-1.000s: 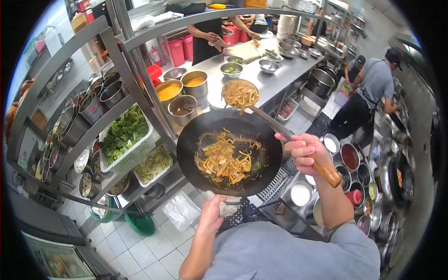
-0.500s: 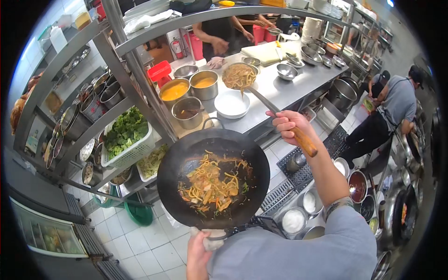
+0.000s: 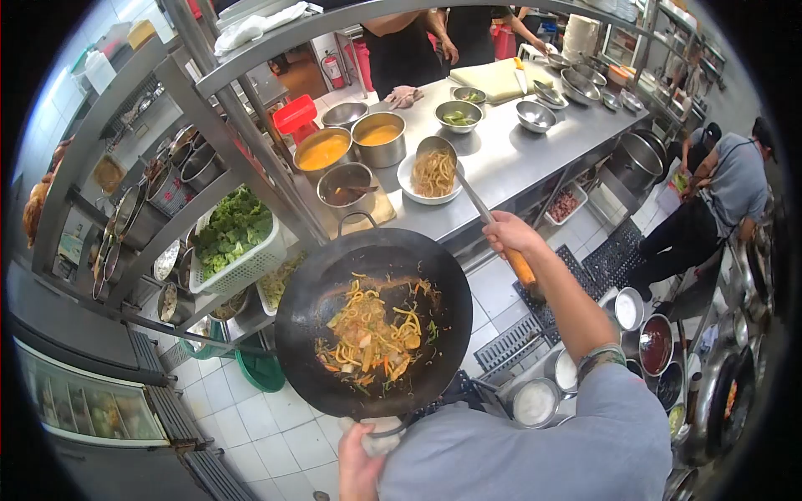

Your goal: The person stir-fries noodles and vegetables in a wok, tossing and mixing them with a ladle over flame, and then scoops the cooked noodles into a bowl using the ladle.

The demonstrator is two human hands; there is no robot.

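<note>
My left hand (image 3: 357, 461) grips the near handle of a black wok (image 3: 301, 288) through a pale cloth (image 3: 380, 440). Noodles with vegetables (image 3: 372, 334) lie in the wok. My right hand (image 3: 511, 234) is closed around the wooden handle of a long ladle (image 3: 474, 199). The ladle's bowl is over a white bowl (image 3: 408, 188) on the steel counter (image 3: 493, 171), and noodles (image 3: 434, 174) hang from the ladle into it. Where the ladle meets the bowl is partly hidden by the noodles.
Pots of orange liquid (image 3: 322, 151) (image 3: 378, 136) and a dark-sauce pot (image 3: 344, 185) stand left of the white bowl. A broccoli basket (image 3: 238, 263) is on the left rack. Co-workers stand behind the counter and at the right (image 3: 731, 188). White-filled containers (image 3: 535, 402) sit lower right.
The ladle of noodles has moved forward and down to the white bowl. The wok has shifted left, still in my left hand. The view has turned, showing more of the counter.
</note>
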